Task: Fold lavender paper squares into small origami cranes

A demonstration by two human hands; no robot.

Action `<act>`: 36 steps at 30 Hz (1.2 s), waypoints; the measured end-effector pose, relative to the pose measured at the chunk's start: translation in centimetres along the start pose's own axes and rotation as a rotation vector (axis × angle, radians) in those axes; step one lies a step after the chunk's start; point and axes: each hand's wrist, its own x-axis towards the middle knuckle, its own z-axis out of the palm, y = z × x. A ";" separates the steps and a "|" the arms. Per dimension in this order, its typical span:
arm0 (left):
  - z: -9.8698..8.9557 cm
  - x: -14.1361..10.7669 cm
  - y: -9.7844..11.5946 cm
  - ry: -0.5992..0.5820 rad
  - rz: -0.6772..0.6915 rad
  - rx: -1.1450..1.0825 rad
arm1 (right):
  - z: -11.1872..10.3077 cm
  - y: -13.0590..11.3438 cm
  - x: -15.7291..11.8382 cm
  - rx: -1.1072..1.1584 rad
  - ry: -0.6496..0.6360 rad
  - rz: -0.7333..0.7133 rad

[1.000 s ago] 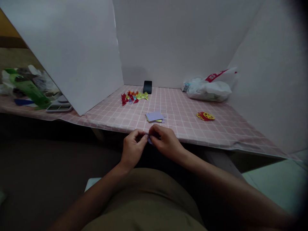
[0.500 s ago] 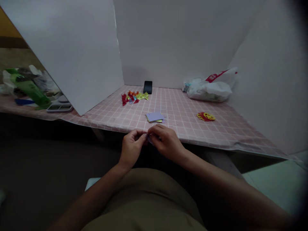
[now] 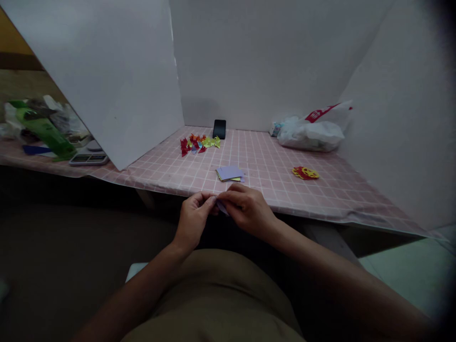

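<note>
Between my two hands is a small piece of purple paper (image 3: 223, 207), mostly covered by the fingers. My left hand (image 3: 197, 211) pinches its left side with thumb and fingers. My right hand (image 3: 245, 206) is closed on its right side, and the fingertips of both hands meet just in front of the table edge. Beyond them lies a small stack of paper squares (image 3: 230, 173), purple on top with yellow beneath. Farther back on the left is a cluster of folded paper shapes (image 3: 199, 144) in red, orange, yellow and blue.
A dark phone (image 3: 219, 128) leans at the back panel. Red and yellow looped pieces (image 3: 305, 173) lie on the right of the checked tablecloth (image 3: 263, 161), with a white plastic bag (image 3: 309, 134) behind. Left of the white panel are a scale (image 3: 89, 158) and a green bottle (image 3: 44, 130).
The fingers have shifted slightly around the purple paper, and a little more of it shows below my right fingertips. The objects on the table have not moved.
</note>
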 end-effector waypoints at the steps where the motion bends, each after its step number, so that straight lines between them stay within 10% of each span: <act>1: 0.0 0.0 0.0 -0.003 -0.007 -0.008 | -0.1 0.0 0.0 -0.005 -0.007 -0.005; 13: -0.3 0.2 -0.3 -0.007 0.027 0.015 | -0.5 -0.4 0.2 0.034 -0.051 0.005; 25: -0.4 -0.1 0.1 0.014 0.202 0.326 | -0.3 0.4 1.0 0.644 -0.132 0.446; 36: -0.2 0.0 -0.2 0.001 0.219 0.306 | 0.4 0.7 0.7 0.726 -0.092 0.522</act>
